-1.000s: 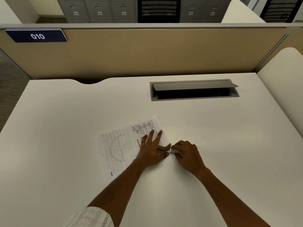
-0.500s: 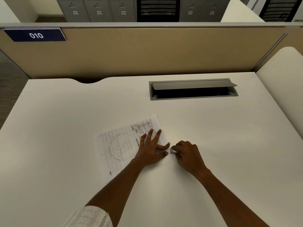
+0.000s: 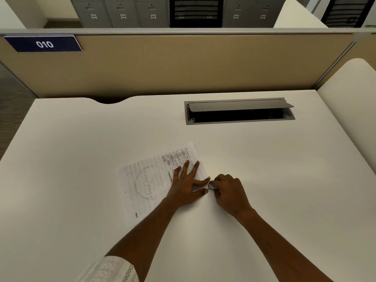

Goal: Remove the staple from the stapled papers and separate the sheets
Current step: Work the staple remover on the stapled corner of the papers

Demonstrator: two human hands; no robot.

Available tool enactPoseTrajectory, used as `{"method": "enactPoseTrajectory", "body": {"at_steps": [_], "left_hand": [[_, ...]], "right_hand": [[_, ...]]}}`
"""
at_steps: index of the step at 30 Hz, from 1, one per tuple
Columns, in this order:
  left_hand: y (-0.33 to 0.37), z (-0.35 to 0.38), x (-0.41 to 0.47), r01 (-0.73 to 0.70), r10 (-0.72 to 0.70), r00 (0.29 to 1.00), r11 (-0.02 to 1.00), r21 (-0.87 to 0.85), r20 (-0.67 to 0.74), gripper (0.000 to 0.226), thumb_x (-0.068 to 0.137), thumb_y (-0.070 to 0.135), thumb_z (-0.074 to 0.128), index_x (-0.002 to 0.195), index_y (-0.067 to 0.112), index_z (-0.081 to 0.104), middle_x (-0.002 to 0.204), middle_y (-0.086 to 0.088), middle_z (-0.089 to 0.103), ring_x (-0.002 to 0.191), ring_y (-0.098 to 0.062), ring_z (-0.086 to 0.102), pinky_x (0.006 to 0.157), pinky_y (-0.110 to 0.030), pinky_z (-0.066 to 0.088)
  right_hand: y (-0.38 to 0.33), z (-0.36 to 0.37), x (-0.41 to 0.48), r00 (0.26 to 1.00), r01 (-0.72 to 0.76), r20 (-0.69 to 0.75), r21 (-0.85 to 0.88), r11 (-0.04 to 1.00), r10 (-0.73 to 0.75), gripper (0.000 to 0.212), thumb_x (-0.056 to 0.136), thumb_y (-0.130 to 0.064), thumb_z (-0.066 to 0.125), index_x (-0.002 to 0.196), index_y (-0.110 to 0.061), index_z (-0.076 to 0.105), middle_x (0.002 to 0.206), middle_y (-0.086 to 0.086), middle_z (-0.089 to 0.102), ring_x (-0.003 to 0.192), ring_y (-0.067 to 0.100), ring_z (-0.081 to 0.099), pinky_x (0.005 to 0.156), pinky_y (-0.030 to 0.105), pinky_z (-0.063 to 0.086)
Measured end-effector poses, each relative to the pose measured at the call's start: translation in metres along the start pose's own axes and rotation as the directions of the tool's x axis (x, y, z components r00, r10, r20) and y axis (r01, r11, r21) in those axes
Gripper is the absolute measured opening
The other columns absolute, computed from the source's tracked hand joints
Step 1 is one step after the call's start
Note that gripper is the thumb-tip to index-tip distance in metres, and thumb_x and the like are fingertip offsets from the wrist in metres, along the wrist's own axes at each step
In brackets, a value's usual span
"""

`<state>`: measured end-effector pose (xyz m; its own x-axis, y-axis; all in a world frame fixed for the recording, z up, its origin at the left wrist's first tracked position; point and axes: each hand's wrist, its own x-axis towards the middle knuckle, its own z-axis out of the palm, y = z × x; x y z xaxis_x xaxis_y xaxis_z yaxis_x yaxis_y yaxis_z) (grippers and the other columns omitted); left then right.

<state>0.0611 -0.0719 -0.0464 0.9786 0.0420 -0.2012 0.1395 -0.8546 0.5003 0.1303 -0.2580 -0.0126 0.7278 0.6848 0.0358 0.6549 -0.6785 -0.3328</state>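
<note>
Flat-fingered left grip (image 3: 186, 188) pins the printed, skewed papers (image 3: 146, 184); right grip (image 3: 230, 194) pinches a silvery tool (image 3: 212, 186).

Matt white desk (image 3: 81, 159); printed paper sheets (image 3: 146, 180); grey metal cable hatch (image 3: 240, 104).

Metal tool (image 3: 212, 186) in right hand (image 3: 231, 193) pulled back a little from corner of papers (image 3: 150, 180). Its tip, seemingly, is no longer between thumb and forefinger of left hand (image 3: 186, 186); less of it shows.
</note>
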Motion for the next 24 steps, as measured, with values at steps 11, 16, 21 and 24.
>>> {"method": "enactPoseTrajectory", "body": {"at_steps": [11,16,21,24], "left_hand": [[0.000,0.000,0.002,-0.001,0.001,1.000,0.999,0.034,0.011,0.040,0.097,0.061,0.050,0.136,0.058,0.051,0.171,0.003,-0.007,0.156,-0.028,-0.019,0.125,-0.053,-0.010],[0.003,-0.003,0.001,0.004,-0.004,1.000,1.000,0.016,0.026,0.040,0.097,0.060,0.050,0.137,0.056,0.052,0.172,0.003,-0.006,0.156,-0.029,-0.019,0.124,-0.054,-0.009],[0.002,-0.003,0.002,0.014,-0.015,0.999,1.000,0.021,0.049,0.041,0.097,0.063,0.047,0.138,0.057,0.050,0.171,0.005,-0.008,0.156,-0.028,-0.021,0.124,-0.054,-0.010],[0.003,-0.003,0.002,0.015,-0.016,0.998,1.000,0.027,0.057,0.042,0.097,0.063,0.046,0.138,0.057,0.050,0.171,0.005,-0.009,0.156,-0.028,-0.021,0.124,-0.053,-0.010]], "right_hand": [[0.011,0.003,0.004,0.999,0.046,0.006,0.095,0.994,-0.047,0.035,0.080,-0.007,0.070,0.103,-0.033,0.074,0.094,-0.013,0.069,0.086,0.017,0.061,0.071,0.031,0.036],[0.017,0.006,-0.002,0.995,0.089,-0.054,0.165,0.982,-0.081,0.028,0.081,-0.009,0.072,0.099,-0.029,0.073,0.094,-0.013,0.070,0.086,0.016,0.063,0.071,0.036,0.047],[0.015,0.008,-0.009,0.984,0.126,-0.140,0.140,0.982,-0.107,0.028,0.079,-0.004,0.074,0.098,-0.025,0.074,0.096,-0.010,0.070,0.092,0.017,0.063,0.077,0.039,0.046],[0.016,0.009,-0.011,0.975,0.154,-0.179,0.115,0.981,-0.132,0.028,0.078,-0.002,0.078,0.098,-0.021,0.074,0.096,-0.008,0.070,0.092,0.019,0.064,0.078,0.040,0.046]]}}
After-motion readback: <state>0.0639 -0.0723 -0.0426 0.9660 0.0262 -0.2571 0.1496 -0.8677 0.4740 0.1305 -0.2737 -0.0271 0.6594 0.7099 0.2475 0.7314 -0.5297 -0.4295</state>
